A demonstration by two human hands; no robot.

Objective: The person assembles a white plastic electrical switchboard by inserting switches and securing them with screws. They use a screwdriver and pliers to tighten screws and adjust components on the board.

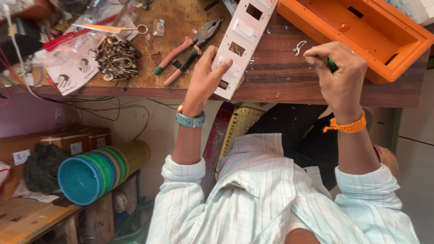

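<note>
Below, in the head view, one white switch plate lay slanted on the wooden counter, its near end pinned under the left hand, fingers spread flat. Just right of it, the right hand was clenched around one green-handled tool. One pair of pliers lay left, one orange box right.

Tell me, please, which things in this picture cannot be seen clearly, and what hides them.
- Green-handled tool, head view: right hand covers nearly all; kind unknown.
- White plastic switch plate: top cut by frame edge; left hand covers its near end.
- Orange plastic box: far part outside frame.
- Pile of small metal rings: too small to tell apart.
</note>
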